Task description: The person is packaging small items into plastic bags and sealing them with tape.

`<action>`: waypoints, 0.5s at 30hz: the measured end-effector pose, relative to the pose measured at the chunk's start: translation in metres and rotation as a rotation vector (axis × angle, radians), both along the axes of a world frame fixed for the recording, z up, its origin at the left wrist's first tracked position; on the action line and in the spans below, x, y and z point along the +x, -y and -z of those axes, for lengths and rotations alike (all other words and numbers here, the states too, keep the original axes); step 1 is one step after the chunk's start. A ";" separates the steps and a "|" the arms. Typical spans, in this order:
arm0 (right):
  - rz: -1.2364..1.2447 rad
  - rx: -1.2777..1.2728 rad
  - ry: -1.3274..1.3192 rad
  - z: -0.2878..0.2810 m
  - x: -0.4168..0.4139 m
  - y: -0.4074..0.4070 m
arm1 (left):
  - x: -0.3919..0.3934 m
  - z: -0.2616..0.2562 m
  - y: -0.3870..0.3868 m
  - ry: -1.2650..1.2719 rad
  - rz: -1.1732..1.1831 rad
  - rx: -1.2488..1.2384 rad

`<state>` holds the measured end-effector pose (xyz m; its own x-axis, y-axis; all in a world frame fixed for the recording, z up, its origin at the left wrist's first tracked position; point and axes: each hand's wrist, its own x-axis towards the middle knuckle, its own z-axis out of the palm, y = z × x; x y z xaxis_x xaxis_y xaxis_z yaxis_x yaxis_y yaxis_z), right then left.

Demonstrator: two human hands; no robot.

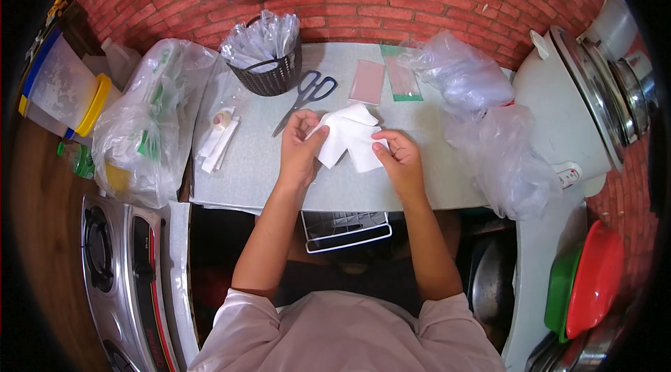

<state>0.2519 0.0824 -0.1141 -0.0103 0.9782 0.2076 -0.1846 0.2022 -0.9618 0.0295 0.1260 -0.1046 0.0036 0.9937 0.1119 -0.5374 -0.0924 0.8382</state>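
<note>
Between my two hands is a white paper tissue (347, 133), partly unfolded, with a notch-like gap in its lower edge. My left hand (302, 149) pinches its left side between thumb and fingers. At the right side, my right hand (399, 159) grips it the same way. Just beyond my left hand lies a pair of scissors (306, 94) with dark handles, blades pointing toward me. A pink rectangular packet (366, 82) and a clear sleeve with green ends (402, 74) lie past the tissue on the grey tabletop (251, 172).
A dark woven basket (270, 78) holds several clear plastic-wrapped items. A tape roll (221, 120) rests on white strips (219, 147) at left. Plastic bags (152, 120) flank the left side, more bags (472, 73) the right, beside a white rice cooker (555, 94). A gas stove (123, 267) stands lower left.
</note>
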 end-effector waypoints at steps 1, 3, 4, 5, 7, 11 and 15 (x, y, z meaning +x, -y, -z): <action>-0.002 -0.025 0.012 -0.001 -0.001 0.001 | 0.001 -0.002 0.001 -0.001 0.000 -0.001; -0.005 -0.050 0.024 -0.003 -0.003 0.003 | 0.003 -0.005 0.002 -0.053 0.012 0.004; -0.005 -0.054 0.028 -0.005 -0.004 0.003 | 0.002 -0.004 0.002 -0.053 0.011 0.003; -0.006 -0.058 0.032 -0.006 -0.006 0.002 | 0.002 -0.002 0.001 -0.098 0.002 0.003; 0.005 -0.061 0.051 -0.003 -0.007 0.000 | 0.000 0.001 0.001 -0.142 -0.011 0.003; 0.059 -0.009 0.015 -0.006 -0.017 -0.007 | 0.001 0.000 0.003 -0.031 -0.082 0.027; 0.025 -0.002 -0.050 -0.006 -0.031 -0.019 | 0.003 -0.006 0.009 0.016 -0.081 -0.025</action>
<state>0.2212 0.1017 -0.1081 0.0241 0.9784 0.2052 -0.2274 0.2052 -0.9519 0.0324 0.1169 -0.0983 -0.0784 0.9932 0.0860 -0.5424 -0.1149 0.8322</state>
